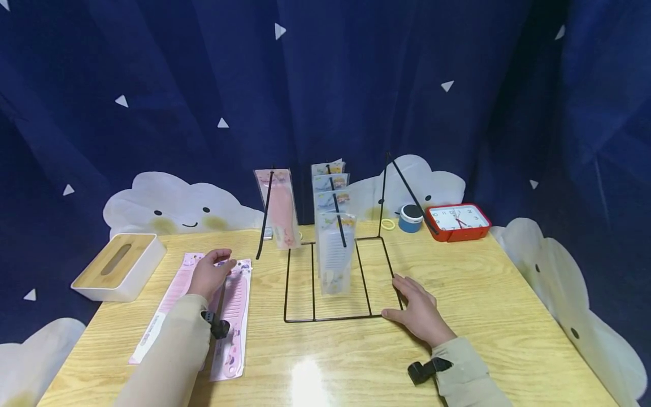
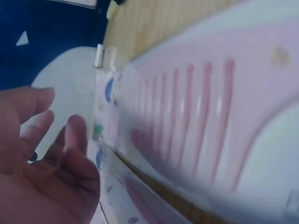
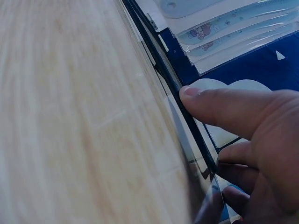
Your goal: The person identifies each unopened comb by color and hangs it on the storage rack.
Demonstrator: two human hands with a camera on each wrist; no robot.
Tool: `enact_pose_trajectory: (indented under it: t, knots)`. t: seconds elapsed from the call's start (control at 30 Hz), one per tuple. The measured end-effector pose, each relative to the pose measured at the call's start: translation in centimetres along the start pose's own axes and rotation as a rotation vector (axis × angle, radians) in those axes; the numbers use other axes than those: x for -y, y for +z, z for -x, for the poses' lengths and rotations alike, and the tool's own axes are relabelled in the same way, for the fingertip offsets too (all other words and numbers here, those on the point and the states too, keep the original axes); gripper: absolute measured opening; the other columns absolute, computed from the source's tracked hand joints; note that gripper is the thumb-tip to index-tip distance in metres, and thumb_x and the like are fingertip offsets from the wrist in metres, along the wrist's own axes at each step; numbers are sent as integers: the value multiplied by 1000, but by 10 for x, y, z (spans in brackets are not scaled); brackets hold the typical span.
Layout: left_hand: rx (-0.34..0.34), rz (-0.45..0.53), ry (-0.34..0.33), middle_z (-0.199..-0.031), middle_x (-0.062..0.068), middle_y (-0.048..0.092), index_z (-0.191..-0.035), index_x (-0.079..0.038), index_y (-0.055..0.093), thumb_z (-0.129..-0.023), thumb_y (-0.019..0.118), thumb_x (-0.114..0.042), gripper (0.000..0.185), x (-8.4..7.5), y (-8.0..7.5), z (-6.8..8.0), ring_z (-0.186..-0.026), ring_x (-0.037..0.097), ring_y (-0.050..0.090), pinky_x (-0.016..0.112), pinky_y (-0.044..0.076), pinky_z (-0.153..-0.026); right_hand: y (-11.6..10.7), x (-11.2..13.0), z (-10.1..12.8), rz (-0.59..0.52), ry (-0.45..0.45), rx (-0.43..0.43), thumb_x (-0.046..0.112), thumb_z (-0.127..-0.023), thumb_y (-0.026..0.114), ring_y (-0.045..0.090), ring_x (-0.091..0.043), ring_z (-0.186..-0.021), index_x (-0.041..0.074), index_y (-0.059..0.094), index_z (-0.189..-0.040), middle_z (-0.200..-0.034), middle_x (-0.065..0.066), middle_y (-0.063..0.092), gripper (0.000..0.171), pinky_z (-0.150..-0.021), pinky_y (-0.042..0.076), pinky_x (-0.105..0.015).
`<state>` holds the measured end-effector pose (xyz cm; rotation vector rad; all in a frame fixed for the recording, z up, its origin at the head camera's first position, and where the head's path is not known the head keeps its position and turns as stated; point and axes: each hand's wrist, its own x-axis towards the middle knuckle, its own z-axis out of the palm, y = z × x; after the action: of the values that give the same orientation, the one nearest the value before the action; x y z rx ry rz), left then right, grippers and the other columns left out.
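The wire display rack [image 1: 335, 277] stands mid-table on the wooden table [image 1: 508, 316]; left of the rack, two packaged pink combs [image 1: 236, 316] lie flat, and the left hand [image 1: 208, 274] rests on them, fingers relaxed, gripping nothing. The right hand [image 1: 419, 314] lies flat against the rack's front right corner, fingers straight, touching the base wire. Packaged combs [image 1: 334, 249] hang on the rack's pegs

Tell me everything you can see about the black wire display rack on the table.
The black wire rack looks like thin metal: a flat rectangular base frame lying on the wooden table, with slanted prongs rising from it. Packaged combs hang on two prongs; the right one is bare. The right hand rests at its front right corner.
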<state>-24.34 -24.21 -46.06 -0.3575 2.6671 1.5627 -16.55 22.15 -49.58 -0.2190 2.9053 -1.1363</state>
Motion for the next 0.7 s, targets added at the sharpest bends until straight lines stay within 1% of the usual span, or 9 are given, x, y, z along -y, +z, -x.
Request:
enact_pose_trajectory:
  t: [0.1,0.17,0.27,0.33,0.43,0.5,0.57,0.63,0.7]
  knots:
    - [69,-23,-27,-148,27,41,-147,3,41,-100,58,-16,53,6,-1,-2,-126,41,51,48,46,-102,0,0,0,-2,2,3,28,-83,83,24,-42,-147,-5,44,-148,-156,-21,38,82,-108,13,-64]
    - [97,-54,-47,-150,28,38,-148,2,39,-99,59,-16,57,9,-1,-4,-133,43,44,50,42,-106,1,0,0,-7,3,5,27,-83,83,24,-42,-147,-5,44,-148,-156,-21,38,82,-108,12,-64]
    - [115,-75,-60,-153,30,35,-149,3,37,-96,62,-12,60,11,0,-7,-140,44,35,52,39,-109,1,0,0,-13,3,5,27,-82,83,24,-42,-147,-4,44,-148,-157,-20,38,82,-108,12,-64]
    - [116,-91,-56,-152,31,35,-148,3,37,-95,64,-9,61,12,1,-9,-141,44,35,52,41,-107,1,0,0,-15,3,2,26,-82,84,24,-42,-147,-4,44,-148,-157,-20,38,82,-108,12,-64]
    - [87,-230,7,-141,30,48,-141,5,45,-92,66,-5,55,14,1,-11,-129,43,47,52,45,-100,1,0,0,-11,3,0,26,-82,84,24,-42,-147,-4,45,-147,-156,-20,39,82,-108,13,-64]
    - [64,-338,47,-124,26,58,-132,4,54,-90,67,-4,44,15,2,-11,-113,40,56,51,47,-93,1,0,0,-7,3,-2,26,-82,84,25,-42,-147,-4,45,-147,-156,-20,39,82,-108,13,-64]
    - [42,-433,80,-106,20,63,-120,3,62,-89,68,-5,32,16,1,-11,-96,34,59,49,47,-85,1,0,0,-4,2,-1,27,-82,84,25,-42,-147,-4,45,-147,-156,-20,39,82,-108,13,-64]
    - [41,-455,90,-96,14,63,-110,1,66,-89,67,-5,22,16,0,-11,-88,29,57,46,46,-80,1,0,0,-3,0,-2,27,-82,84,25,-42,-147,-4,45,-147,-156,-21,39,82,-108,13,-64]
    - [45,-449,92,-92,11,63,-105,-1,67,-90,66,-6,16,14,0,-10,-84,27,56,44,44,-77,0,-1,0,-4,0,-3,27,-82,83,25,-42,-147,-5,45,-147,-156,-21,39,82,-108,13,-64]
